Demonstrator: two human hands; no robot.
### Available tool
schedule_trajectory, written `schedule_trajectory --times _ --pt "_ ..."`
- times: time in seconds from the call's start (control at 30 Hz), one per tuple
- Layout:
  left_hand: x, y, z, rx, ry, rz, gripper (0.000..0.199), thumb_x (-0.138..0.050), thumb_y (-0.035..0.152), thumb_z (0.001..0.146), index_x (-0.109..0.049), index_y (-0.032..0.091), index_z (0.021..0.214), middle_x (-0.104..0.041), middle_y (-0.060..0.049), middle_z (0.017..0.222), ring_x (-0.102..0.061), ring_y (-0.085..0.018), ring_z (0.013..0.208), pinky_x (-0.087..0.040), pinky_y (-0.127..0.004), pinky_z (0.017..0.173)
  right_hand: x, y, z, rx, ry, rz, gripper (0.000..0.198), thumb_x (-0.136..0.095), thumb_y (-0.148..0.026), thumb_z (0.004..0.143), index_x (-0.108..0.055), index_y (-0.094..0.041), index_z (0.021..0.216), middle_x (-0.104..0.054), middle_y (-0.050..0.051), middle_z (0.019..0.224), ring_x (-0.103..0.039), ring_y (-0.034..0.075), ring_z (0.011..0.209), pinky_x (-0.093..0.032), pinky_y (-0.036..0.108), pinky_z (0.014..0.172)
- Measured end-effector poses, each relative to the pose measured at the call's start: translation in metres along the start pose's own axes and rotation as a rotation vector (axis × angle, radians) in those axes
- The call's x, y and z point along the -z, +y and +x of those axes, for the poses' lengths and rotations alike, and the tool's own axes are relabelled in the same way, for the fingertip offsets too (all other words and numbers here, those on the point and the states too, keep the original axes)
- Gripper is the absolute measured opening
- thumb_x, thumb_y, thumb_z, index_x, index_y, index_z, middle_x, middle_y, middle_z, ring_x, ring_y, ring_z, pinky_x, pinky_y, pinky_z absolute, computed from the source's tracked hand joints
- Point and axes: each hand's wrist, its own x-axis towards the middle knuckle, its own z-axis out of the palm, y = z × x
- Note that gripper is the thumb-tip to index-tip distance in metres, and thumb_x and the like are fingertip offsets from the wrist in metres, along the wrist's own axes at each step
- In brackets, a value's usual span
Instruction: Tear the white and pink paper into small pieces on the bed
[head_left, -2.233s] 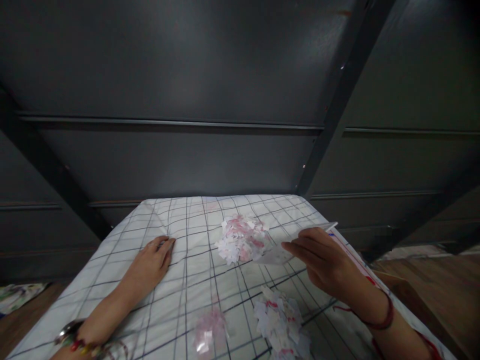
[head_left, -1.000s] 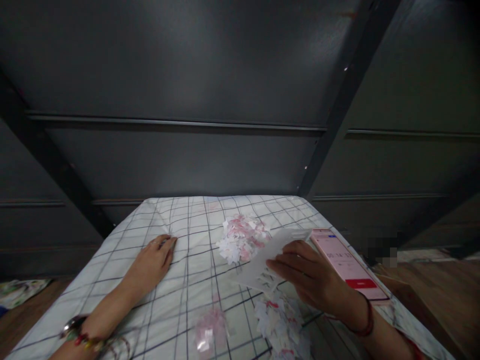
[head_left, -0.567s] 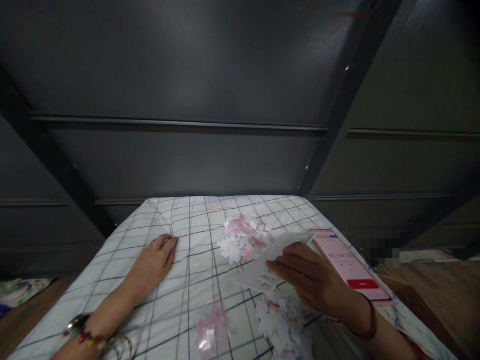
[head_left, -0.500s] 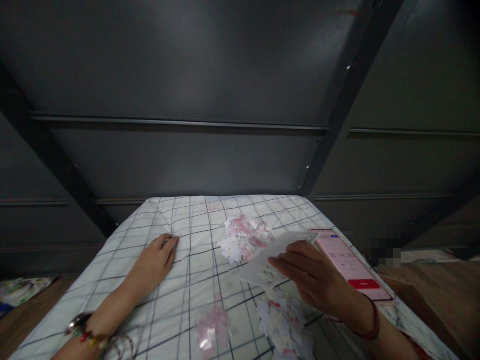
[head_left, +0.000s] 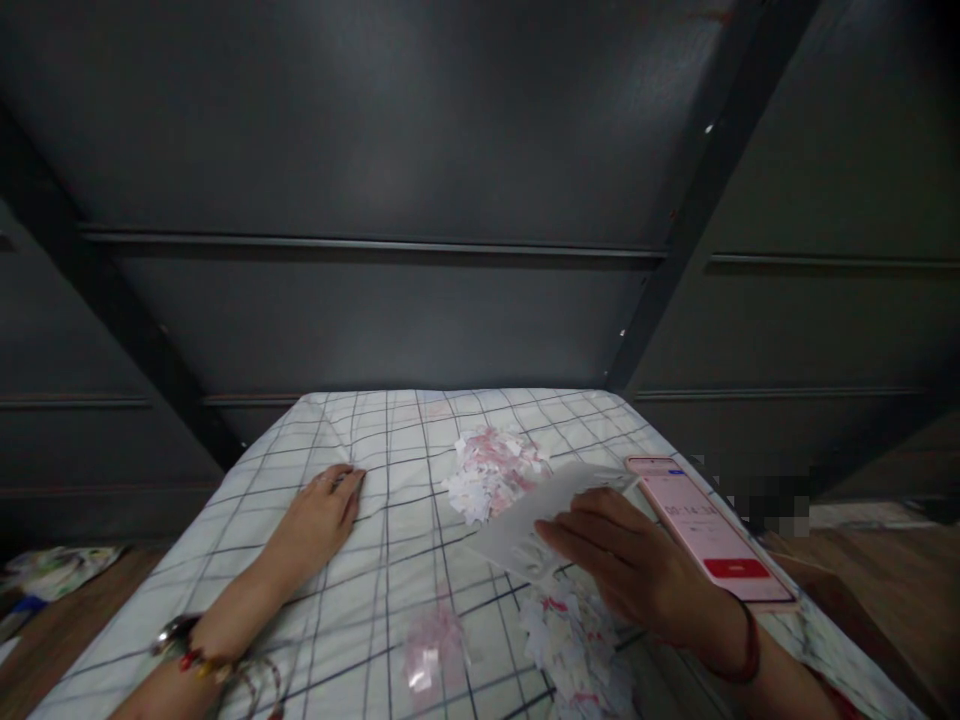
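My right hand (head_left: 630, 560) is closed on a thin, whitish, translucent sheet (head_left: 517, 525), pinched between thumb and fingers. The sheet is held tilted above the table, between two heaps of small torn-looking pieces. Behind it lies a pile of white and pink scraps (head_left: 487, 470). A second heap of white scraps with red marks (head_left: 574, 650) is below the hand, partly covered by it. My left hand (head_left: 322, 515) lies on the checked cloth (head_left: 390, 560) with its fingers stretched out and nothing in them. Between my arms is a shiny pink plastic packet (head_left: 433, 655).
A pink phone (head_left: 709, 530) showing a running timer lies at the table's right edge. A dark panelled wall (head_left: 420, 320) rises directly behind the table. On the floor at left is a colourful bundle (head_left: 60, 575).
The view has shifted slightly, so everything sits a little further right. My right hand has tilted the sheet a little; my left hand stays on the cloth.
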Motion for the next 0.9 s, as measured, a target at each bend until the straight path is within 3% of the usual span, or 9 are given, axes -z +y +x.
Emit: schedule_trajectory --times 0.23,0.5,0.67,0.8,0.9 --pt "0.005 0.003 0.000 0.008 -0.063 0.024 0.038 -0.029 0.023 0.087 -0.054 0.009 0.112 -0.055 -0.017 0.111 -0.055 -0.025 0.097 -0.045 -0.041 0.088 -0.002 -0.005 0.002 0.045 -0.025 0.072 0.024 -0.037 -0.007 0.088 -0.058 -0.011 0.100 -0.065 0.007 0.079 -0.055 0.016 0.079 -0.050 0.027 0.069" --pt "0.004 0.004 -0.001 0.016 -0.036 0.001 0.034 -0.031 0.021 0.086 -0.054 0.012 0.111 -0.054 -0.015 0.111 -0.055 -0.025 0.098 -0.045 -0.041 0.087 0.004 -0.001 0.000 -0.009 0.000 0.002 0.029 -0.033 -0.006 0.089 -0.058 -0.010 0.104 -0.066 0.008 0.081 -0.056 0.016 0.081 -0.050 0.028 0.070" --pt "0.006 0.003 -0.001 0.011 -0.045 0.012 0.033 -0.033 0.020 0.086 -0.053 0.014 0.111 -0.055 -0.013 0.110 -0.055 -0.024 0.097 -0.046 -0.039 0.087 0.004 -0.004 0.003 0.038 -0.030 0.096 0.029 -0.031 -0.008 0.090 -0.058 -0.012 0.099 -0.066 0.007 0.079 -0.056 0.015 0.078 -0.050 0.025 0.068" --pt "0.003 0.002 -0.002 -0.004 -0.033 0.005 0.034 -0.033 0.019 0.086 -0.053 0.010 0.112 -0.054 -0.016 0.111 -0.055 -0.025 0.097 -0.046 -0.041 0.087 0.004 -0.004 -0.001 0.033 -0.001 0.064 0.028 -0.034 -0.008 0.089 -0.056 -0.012 0.108 -0.066 0.007 0.083 -0.056 0.016 0.081 -0.050 0.029 0.071" --pt "-0.001 -0.001 -0.002 -0.010 -0.030 0.020 0.034 -0.033 0.018 0.086 -0.053 0.009 0.112 -0.054 -0.016 0.111 -0.055 -0.025 0.098 -0.045 -0.042 0.088 -0.001 0.002 -0.010 -0.043 0.030 -0.018 0.039 -0.036 -0.002 0.084 -0.051 -0.014 0.118 -0.065 0.006 0.088 -0.055 0.017 0.085 -0.050 0.031 0.073"
